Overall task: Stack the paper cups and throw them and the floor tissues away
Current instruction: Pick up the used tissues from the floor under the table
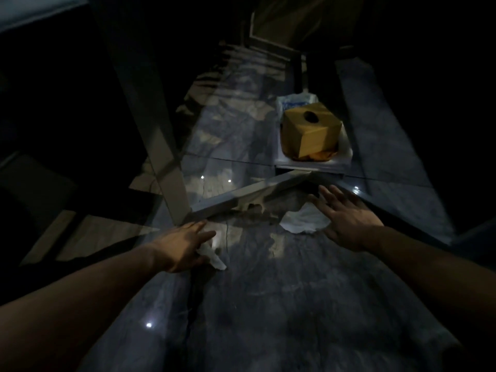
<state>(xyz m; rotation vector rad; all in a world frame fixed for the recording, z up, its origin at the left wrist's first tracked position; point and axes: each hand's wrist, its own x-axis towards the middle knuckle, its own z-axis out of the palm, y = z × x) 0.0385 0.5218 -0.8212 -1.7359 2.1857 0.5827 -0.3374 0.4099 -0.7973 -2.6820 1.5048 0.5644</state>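
Two crumpled white tissues lie on the glossy grey marble floor (268, 291): a larger tissue (304, 220) near the metal frame, a smaller tissue (212, 255) to its left.

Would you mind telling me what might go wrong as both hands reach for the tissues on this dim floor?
The left hand only partly covers its tissue, so a loose pinch may tear or drop it. The right hand is spread beside the larger tissue near the table frame, so it might bump the bar. In this dim light, scraps could be missed.
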